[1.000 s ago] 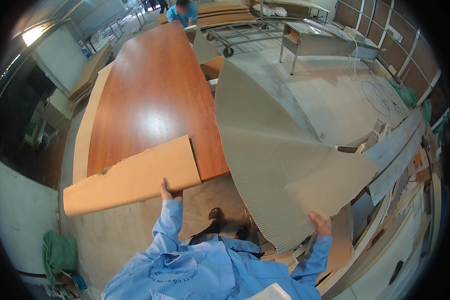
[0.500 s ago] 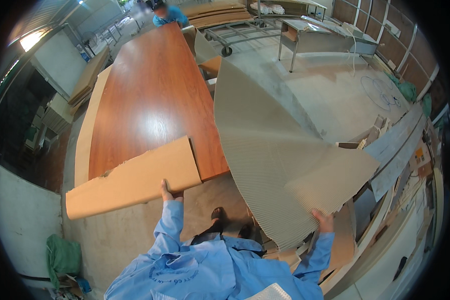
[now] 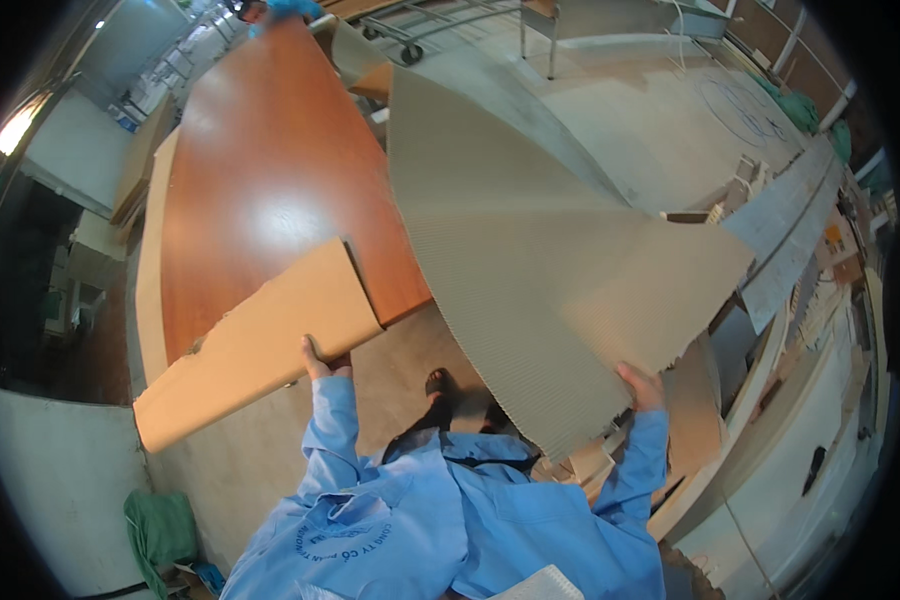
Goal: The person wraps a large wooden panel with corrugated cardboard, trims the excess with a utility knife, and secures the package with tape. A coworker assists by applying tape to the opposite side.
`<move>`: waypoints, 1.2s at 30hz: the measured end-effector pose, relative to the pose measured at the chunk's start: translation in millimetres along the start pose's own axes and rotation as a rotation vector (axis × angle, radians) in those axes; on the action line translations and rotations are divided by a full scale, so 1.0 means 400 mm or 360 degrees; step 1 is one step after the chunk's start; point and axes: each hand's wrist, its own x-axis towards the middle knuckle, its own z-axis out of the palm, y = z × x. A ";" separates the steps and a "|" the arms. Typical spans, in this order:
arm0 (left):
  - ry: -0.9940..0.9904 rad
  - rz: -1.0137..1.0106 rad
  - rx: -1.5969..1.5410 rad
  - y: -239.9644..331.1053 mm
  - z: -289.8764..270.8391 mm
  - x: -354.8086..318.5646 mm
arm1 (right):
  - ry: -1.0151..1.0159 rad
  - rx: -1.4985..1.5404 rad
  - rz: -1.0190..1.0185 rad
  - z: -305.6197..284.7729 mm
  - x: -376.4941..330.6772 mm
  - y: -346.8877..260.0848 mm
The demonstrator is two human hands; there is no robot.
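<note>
A long, glossy reddish-brown wood panel (image 3: 280, 165) stretches away from me. My left hand (image 3: 326, 360) grips the near edge of a folded tan cardboard flap (image 3: 260, 330), thumb on top, which covers the panel's near end. On the right, my right hand (image 3: 640, 386) has hold of the edge of a large grey-brown corrugated cardboard sheet (image 3: 540, 260). That sheet hangs off the panel's right side, bent and flared out, with its ribbed face up. The fingers of both hands are partly hidden beneath the cardboard.
A person in blue (image 3: 260, 14) is at the panel's far end. Wood and board scraps (image 3: 770, 300) crowd my right side. A wheeled metal cart (image 3: 410, 40) and a metal table (image 3: 600, 18) stand beyond. A green sack (image 3: 160, 530) lies at lower left.
My view has tilted down and shifted, so the far things sit higher in the picture. The right hand has risen slightly with the corrugated sheet. Both hands keep their holds.
</note>
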 end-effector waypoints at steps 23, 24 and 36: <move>-0.0013 -0.0051 -0.0024 -0.008 -0.004 0.008 | -0.0012 0.0098 0.0043 -0.019 0.016 0.017; 0.0046 -0.0043 -0.0051 -0.009 -0.006 0.011 | 0.0015 0.0096 0.0069 -0.020 0.019 0.029; 0.0092 -0.0001 -0.0052 0.012 -0.026 0.049 | 0.0433 0.0502 -0.0067 0.021 0.054 0.251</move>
